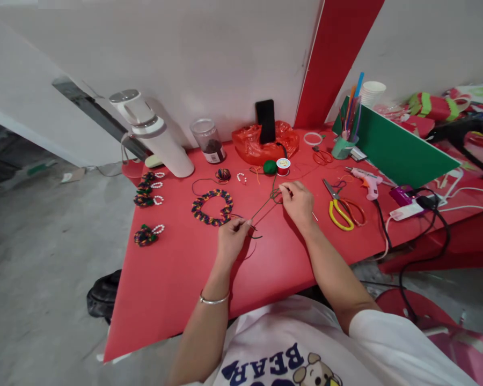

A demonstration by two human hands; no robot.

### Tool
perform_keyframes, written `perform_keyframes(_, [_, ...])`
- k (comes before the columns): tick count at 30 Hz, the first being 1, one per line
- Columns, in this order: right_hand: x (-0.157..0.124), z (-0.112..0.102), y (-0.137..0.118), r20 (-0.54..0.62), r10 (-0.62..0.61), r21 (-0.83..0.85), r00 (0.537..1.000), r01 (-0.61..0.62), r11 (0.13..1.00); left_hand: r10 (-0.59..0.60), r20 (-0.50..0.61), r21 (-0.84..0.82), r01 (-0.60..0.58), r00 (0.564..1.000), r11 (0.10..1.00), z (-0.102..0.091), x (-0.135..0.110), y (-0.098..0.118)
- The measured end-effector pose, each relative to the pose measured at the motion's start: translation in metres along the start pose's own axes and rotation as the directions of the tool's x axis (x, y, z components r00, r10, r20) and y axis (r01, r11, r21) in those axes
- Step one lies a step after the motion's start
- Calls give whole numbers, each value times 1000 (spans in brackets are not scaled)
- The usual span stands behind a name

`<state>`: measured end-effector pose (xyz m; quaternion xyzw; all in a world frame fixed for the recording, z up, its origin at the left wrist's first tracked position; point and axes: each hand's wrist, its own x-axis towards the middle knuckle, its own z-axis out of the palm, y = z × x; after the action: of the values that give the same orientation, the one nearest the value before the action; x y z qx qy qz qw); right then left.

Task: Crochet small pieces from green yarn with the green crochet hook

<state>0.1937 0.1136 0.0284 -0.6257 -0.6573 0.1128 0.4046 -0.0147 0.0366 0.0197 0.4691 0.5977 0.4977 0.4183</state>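
My left hand pinches the near end of a thin green cord above the red table. My right hand pinches the same cord further back, so it runs taut between them. The cord leads on to a green ball of cord beside a small red-and-white spool. A multicoloured woven ring lies just left of my left hand. A silver bangle sits on my left wrist.
Yellow-handled scissors and a glue gun lie right of my right hand. A white bottle, a jar, an orange bag with a phone, small woven pieces and a green board stand around.
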Motion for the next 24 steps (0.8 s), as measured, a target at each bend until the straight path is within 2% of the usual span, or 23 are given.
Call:
perform_keyframes(2, [-2,-2,-2,-27,18,27,999,-17,999,1,-36,-20,-2,999,1000,0,-1,0])
perform_keyframes(3, [-4,-2,-5,16,-1,90,1000,-1,996,-7,-50,-40,5,999,999,1,-2,1])
perform_keyframes(5, [-11,1,-14,213,-96,284,972,32,958,-51,-48,-102,45,998,994,1,-2,4])
perform_keyframes(6, [-16,4,-18,331,-170,385,928,31,922,-82,-33,-141,76,996,987,1,-3,5])
perform_keyframes(8, [-23,9,-26,507,-307,518,805,0,856,-142,4,-224,140,990,964,1,-2,8])
perform_keyframes(9, [-25,11,-29,558,-347,543,754,-15,839,-164,17,-263,163,986,951,1,-2,9])
perform_keyframes(10, [-26,12,-31,579,-361,548,731,-21,837,-179,24,-295,178,984,939,1,-2,10])
perform_keyframes(11, [-26,12,-31,574,-350,537,740,-17,843,-191,30,-321,190,981,928,0,-1,11])
perform_keyframes(14, [-20,8,-30,431,-250,511,867,-6,860,-219,53,-360,224,974,906,0,-1,12])
perform_keyframes(15, [-19,6,-29,398,-221,526,890,-25,850,-226,62,-360,233,972,904,0,-1,12])
perform_keyframes(16, [-19,5,-29,415,-209,554,886,-63,830,-228,69,-354,238,971,904,1,-1,12])
perform_keyframes(17, [-20,4,-30,470,-222,585,854,-113,803,-226,75,-344,238,971,908,2,-2,12])
perform_keyframes(20, [-27,7,-35,641,-329,625,694,-222,748,-205,77,-319,219,976,922,3,-3,11])
perform_keyframes(21, [-29,9,-36,661,-342,616,667,-224,755,-198,71,-315,211,978,926,3,-3,11])
perform_keyframes(22, [-30,11,-36,659,-335,601,674,-203,773,-193,61,-311,203,979,929,3,-3,10])
perform_keyframes(23, [-30,12,-34,632,-307,577,712,-168,799,-188,48,-302,194,981,933,2,-2,9])
perform_keyframes(24, [-28,13,-32,582,-266,544,768,-126,829,-179,35,-282,181,983,942,1,-2,9])
